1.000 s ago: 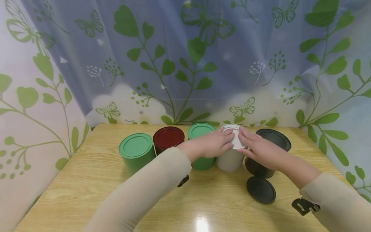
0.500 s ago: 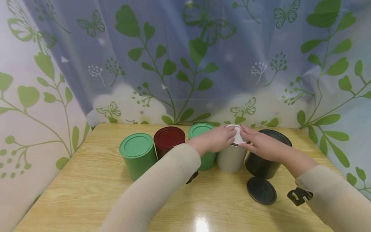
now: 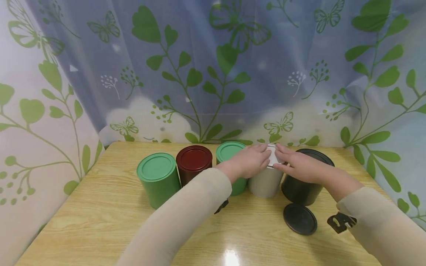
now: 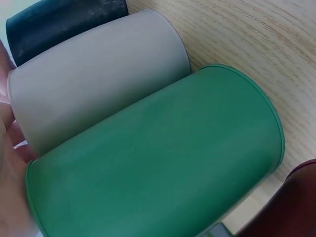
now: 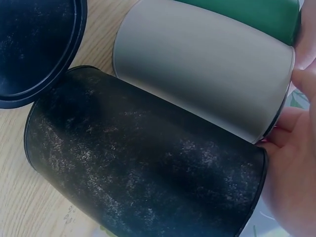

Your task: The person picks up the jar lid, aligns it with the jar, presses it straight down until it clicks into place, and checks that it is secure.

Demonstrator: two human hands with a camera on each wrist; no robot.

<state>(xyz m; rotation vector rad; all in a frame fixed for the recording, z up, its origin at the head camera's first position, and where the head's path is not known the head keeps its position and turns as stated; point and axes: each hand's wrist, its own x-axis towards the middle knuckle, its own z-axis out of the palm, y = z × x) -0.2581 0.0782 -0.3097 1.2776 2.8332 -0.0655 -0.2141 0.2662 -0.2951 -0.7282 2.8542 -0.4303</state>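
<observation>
A light grey canister [image 3: 265, 184] stands upright with a white lid [image 3: 273, 159] on its top. From the left, my left hand [image 3: 249, 160] lays its fingers on that lid. My right hand [image 3: 301, 166] touches the lid's right side, fingers extended, thumb near the front rim. Just right of the grey canister is a black canister [image 3: 301, 190], its top partly covered by my right hand. A loose black lid [image 3: 300, 219] lies in front of it. In the right wrist view, the thumb and fingers meet the grey canister [image 5: 207, 64] at its top edge.
Left of the grey canister stand a green canister [image 3: 240, 186], a dark red canister [image 3: 194, 159] and another green canister [image 3: 158, 186], all lidded. They share a wooden table [image 3: 93, 214] with a leaf-patterned curtain [image 3: 199, 66] behind it.
The white lid's near edge reached further forward a second ago and now sits further back. My left forearm has shifted right, my right forearm slightly left. The canisters stay put.
</observation>
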